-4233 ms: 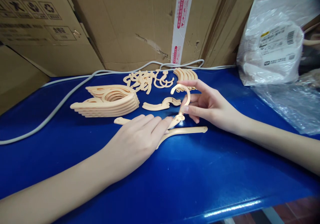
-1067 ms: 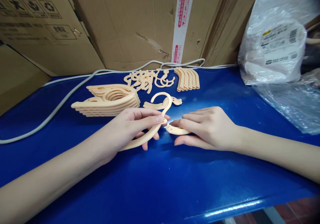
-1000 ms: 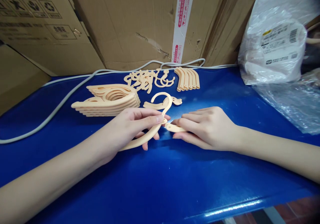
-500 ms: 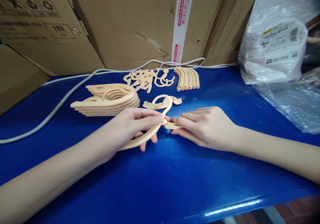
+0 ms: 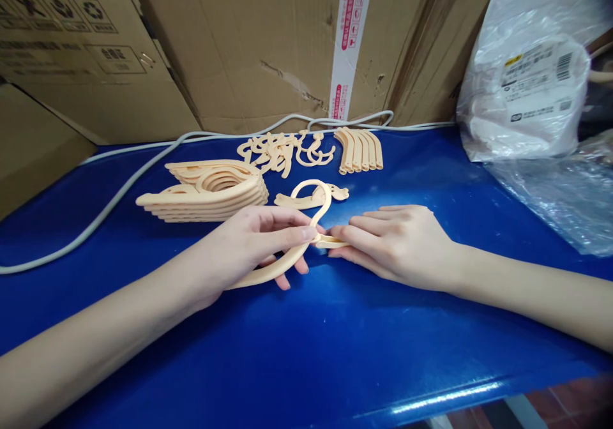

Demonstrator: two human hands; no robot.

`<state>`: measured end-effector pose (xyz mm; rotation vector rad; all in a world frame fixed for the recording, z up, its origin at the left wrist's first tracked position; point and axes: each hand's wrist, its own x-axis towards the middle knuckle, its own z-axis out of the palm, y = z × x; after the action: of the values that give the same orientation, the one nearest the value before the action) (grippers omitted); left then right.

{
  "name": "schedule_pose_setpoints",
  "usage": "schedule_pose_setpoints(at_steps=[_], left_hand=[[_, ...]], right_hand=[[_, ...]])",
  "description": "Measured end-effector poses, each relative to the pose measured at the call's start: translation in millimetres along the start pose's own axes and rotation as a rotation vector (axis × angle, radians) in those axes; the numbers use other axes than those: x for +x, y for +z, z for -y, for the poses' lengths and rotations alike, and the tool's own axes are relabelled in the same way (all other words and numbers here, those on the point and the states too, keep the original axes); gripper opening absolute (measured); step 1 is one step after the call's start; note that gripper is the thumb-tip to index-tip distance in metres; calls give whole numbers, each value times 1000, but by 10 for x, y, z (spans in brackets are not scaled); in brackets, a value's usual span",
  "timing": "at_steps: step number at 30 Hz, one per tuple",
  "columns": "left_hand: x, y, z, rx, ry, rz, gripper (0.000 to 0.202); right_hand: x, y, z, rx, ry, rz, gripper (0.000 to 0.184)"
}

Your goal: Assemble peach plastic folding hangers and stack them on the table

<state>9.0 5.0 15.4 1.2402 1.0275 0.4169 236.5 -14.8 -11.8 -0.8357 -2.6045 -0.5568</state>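
My left hand [image 5: 261,240] is closed round the middle of a beige plastic clothes hanger [image 5: 272,272], its thumb pressed at the base of the curved hook [image 5: 325,202]. One arm of the hanger runs back under my left palm. My right hand [image 5: 393,247] pinches the other hanger arm [image 5: 329,242], which meets the hook's base; most of that arm is hidden by the fingers. Just beyond the hook lie loose beige hanger pieces [image 5: 287,202]. To the left of them sits a stack of folded beige hangers [image 5: 205,199].
Loose hooks [image 5: 275,151] lie in a heap at the back of the blue table [image 5: 287,359], beside a row of curved hanger arms [image 5: 359,150]. A grey cable [image 5: 158,159] crosses behind them. Cardboard boxes [image 5: 268,39] stand at the back, and a clear plastic bag [image 5: 522,97] at the right.
Both hands keep their hold on the hanger in nearly the same place. The lower fingers of my left hand have shifted slightly right, and the hook has turned very little.
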Motion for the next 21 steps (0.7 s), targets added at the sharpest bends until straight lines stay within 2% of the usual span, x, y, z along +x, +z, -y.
schedule_pose_setpoints(at_steps=[21], left_hand=[[12, 89, 13, 93, 117, -38, 15]], right_hand=[[33, -24, 11, 24, -58, -9, 44]])
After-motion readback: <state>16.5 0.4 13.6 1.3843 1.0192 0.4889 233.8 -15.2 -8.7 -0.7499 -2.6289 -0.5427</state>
